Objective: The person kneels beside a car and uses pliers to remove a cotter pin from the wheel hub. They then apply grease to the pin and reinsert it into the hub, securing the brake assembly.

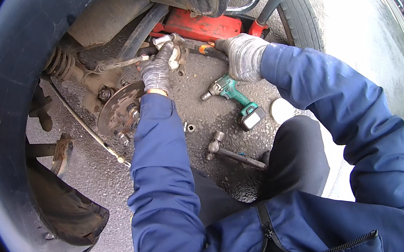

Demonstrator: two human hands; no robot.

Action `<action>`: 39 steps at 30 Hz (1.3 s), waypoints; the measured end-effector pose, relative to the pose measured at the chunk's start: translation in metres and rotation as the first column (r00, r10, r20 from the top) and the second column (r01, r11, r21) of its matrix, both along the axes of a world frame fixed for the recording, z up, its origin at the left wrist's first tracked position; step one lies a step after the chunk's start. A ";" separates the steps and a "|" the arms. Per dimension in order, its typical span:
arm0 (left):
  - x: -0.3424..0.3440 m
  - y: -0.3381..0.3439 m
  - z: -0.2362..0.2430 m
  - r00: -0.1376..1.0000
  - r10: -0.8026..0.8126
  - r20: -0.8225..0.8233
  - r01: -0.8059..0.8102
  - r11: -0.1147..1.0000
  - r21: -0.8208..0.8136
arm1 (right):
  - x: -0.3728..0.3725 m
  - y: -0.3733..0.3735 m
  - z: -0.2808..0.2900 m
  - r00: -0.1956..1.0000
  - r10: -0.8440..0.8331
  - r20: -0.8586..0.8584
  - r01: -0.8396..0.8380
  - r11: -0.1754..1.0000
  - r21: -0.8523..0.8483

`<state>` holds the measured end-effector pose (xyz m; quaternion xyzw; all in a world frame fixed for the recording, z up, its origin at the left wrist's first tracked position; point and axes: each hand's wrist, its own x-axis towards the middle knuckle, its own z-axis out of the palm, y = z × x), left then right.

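Note:
My right hand [245, 56], in a grey knit glove, is closed round the handle of a ratchet wrench [196, 45] with orange and black on its grip. The wrench reaches left to a bright metal socket [162, 40] beside a pale metal part. My left hand [156, 72], gloved and dirty, is curled just below that socket, its thumb up against the wrench's head end. A metal rod [122, 63] runs from the suspension to its fingers. What those fingers grip is mostly hidden. Below and left of this hand sits a rusty brake disc [117, 109] with studs.
A green cordless impact wrench [232, 93] and a hammer [234, 156] lie on the asphalt, with nuts [190, 127] nearby. A red jack [199, 26] and a tyre [300, 16] are beyond. A round white lid [282, 110] is by my knee. The dark fender [3, 147] curves along the left.

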<state>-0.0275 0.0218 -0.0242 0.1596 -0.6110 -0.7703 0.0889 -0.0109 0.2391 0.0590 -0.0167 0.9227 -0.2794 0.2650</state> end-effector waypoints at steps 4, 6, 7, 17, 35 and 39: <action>-0.004 -0.004 0.000 0.988 -0.105 -0.113 0.116 0.989 0.088 | -0.001 0.008 0.007 0.894 0.369 -0.253 -0.291 0.910 0.296; -0.005 -0.005 0.001 0.989 -0.082 -0.121 0.089 0.995 0.051 | 0.002 0.007 0.009 0.900 0.383 -0.209 -0.309 0.897 0.315; -0.006 -0.005 0.003 0.996 -0.064 -0.058 0.067 0.997 0.048 | 0.005 0.005 0.008 0.912 0.360 -0.197 -0.295 0.909 0.293; 0.001 -0.005 0.000 0.997 -0.080 -0.020 0.079 0.996 -0.041 | 0.011 -0.004 0.030 0.940 0.316 -0.130 -0.285 0.935 0.210; 0.002 -0.008 -0.004 0.998 -0.055 -0.008 0.056 0.996 0.075 | 0.042 0.013 0.041 0.648 0.236 -0.724 -0.395 0.917 -0.055; 0.000 -0.010 -0.005 0.998 -0.062 0.017 0.061 0.994 0.088 | 0.049 -0.001 0.047 0.593 0.333 -0.733 -0.346 0.927 0.142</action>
